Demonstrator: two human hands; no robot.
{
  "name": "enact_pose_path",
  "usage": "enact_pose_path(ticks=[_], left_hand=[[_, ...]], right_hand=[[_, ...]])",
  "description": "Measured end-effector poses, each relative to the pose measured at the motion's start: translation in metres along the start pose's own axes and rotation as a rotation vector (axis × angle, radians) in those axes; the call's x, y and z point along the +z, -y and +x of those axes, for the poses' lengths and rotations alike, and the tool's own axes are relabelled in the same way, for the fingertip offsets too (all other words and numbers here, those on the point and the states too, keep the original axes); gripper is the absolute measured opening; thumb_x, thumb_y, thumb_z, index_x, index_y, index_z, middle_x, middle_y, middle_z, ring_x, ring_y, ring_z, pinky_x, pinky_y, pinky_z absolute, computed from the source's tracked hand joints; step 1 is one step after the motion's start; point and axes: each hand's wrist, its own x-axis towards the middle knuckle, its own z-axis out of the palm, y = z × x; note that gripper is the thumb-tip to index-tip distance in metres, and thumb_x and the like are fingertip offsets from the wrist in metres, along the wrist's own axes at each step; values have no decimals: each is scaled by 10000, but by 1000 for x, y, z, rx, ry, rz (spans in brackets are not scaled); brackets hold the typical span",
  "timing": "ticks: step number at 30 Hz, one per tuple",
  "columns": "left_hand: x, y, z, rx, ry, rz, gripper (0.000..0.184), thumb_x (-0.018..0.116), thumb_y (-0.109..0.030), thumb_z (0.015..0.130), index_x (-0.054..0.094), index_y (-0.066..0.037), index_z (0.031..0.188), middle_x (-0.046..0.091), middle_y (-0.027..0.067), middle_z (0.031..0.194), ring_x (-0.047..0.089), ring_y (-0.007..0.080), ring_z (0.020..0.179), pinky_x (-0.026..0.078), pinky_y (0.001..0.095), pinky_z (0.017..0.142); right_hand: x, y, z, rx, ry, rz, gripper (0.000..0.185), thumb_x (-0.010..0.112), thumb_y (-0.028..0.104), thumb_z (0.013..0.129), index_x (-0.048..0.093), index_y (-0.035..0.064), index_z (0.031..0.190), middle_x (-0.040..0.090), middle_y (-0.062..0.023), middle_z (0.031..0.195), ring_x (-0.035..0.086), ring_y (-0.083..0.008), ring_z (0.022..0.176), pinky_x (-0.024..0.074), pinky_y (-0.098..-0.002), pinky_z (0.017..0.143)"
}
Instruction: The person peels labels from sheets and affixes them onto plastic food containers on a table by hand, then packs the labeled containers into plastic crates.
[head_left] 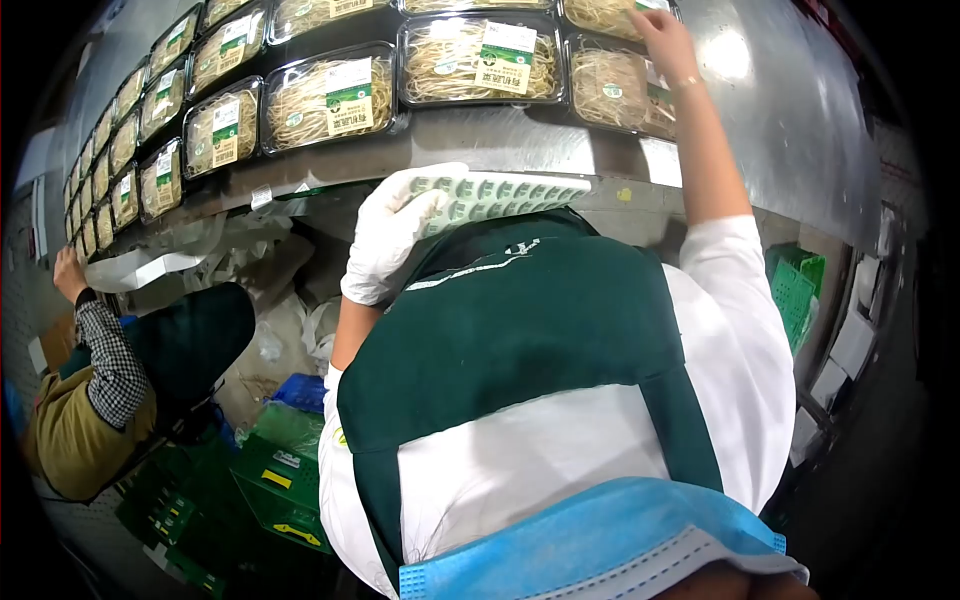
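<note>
My left hand (398,225), in a white glove, grips a sheet of small green-and-white stickers (515,198) in front of my green apron. My bare right hand (668,45) reaches to the far right of the rows. Its fingertips are drawn together against a pack of pale sprouts (598,16) at the top edge; anything between them is too small to make out. Below that hand lies another sprout pack (608,85) with a small round sticker, partly covered by my forearm. Beside it a sprout pack (482,58) bears a large green-and-cream label.
Rows of black-tray sprout packs (335,98) cover the metal table (800,130), curving off to the left. At left a co-worker's hand (70,273) touches the table's end. Green crates (285,485) stand on the floor at lower left, and a green basket (795,290) at right.
</note>
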Motion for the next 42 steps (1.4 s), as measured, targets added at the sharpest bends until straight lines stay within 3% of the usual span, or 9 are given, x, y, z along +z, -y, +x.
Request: enact_pose_path(ticks=[2, 4, 6, 8, 12, 16, 24, 37, 42], left_hand=[[-14, 5, -2, 65, -143, 46, 225, 488, 25, 802, 522, 40, 1024, 585, 79, 963, 551, 119, 846, 439, 239, 763], [-24, 7, -4, 169, -242, 55, 174, 504, 11, 800, 544, 40, 968, 605, 73, 877, 566, 106, 766, 456, 223, 690], [-26, 4, -11, 212, -296, -172, 172, 498, 12, 798, 550, 32, 960, 609, 82, 865, 581, 113, 731, 468, 228, 654], [-38, 11, -13, 286, -349, -253, 172, 493, 15, 791, 559, 21, 950, 613, 86, 862, 590, 122, 711, 477, 234, 637], [-43, 6, -14, 335, -475, -274, 165, 500, 23, 789, 570, 21, 939, 618, 81, 854, 590, 118, 714, 474, 231, 644], [-50, 7, -21, 449, -397, -352, 158, 503, 11, 802, 572, 22, 944, 621, 92, 862, 598, 126, 716, 484, 236, 638], [-63, 14, -28, 524, -463, -369, 137, 505, 15, 799, 591, 11, 906, 626, 109, 847, 614, 149, 720, 512, 264, 643], [-55, -9, -42, 575, -431, -160, 270, 510, 71, 744, 546, 63, 1012, 589, 164, 987, 596, 177, 845, 483, 268, 743], [-57, -9, -36, 511, -421, -280, 238, 503, 53, 764, 553, 66, 996, 593, 173, 965, 601, 183, 829, 498, 277, 721]], right_hand=[[25, 5, 14, -372, -249, -325, 238, 592, 278, 706, 564, 78, 832, 564, -152, 817, 542, -275, 794, 435, -377, 698], [40, 20, 10, -356, -400, -792, 202, 615, 234, 707, 577, 62, 804, 559, -135, 834, 527, -231, 799, 427, -329, 685], [15, 29, 12, -250, -121, -848, 489, 544, 482, 717, 602, 25, 882, 606, -161, 799, 580, -300, 731, 453, -376, 665], [-1, 2, 18, -204, -211, -769, 504, 536, 479, 710, 576, 46, 964, 598, -185, 836, 562, -345, 805, 443, -410, 705], [5, 62, -62, -321, 233, 316, 267, 597, 203, 778, 560, 83, 1013, 582, 0, 756, 522, -74, 715, 408, -206, 615], [28, 123, -143, -589, 438, 246, 367, 656, 178, 728, 545, 116, 1073, 515, -6, 684, 502, -89, 675, 410, -211, 603], [38, 127, -140, -205, 807, 690, 311, 648, 71, 734, 540, -10, 1015, 465, 58, 658, 469, -14, 619, 392, -150, 548], [40, 134, -135, -321, 869, 545, 238, 635, 76, 744, 519, 31, 947, 522, 20, 631, 498, -40, 578, 403, -167, 527], [34, 143, -144, -789, 438, 140, 246, 654, 125, 724, 556, 91, 947, 528, -30, 578, 523, -111, 501, 417, -216, 467]])
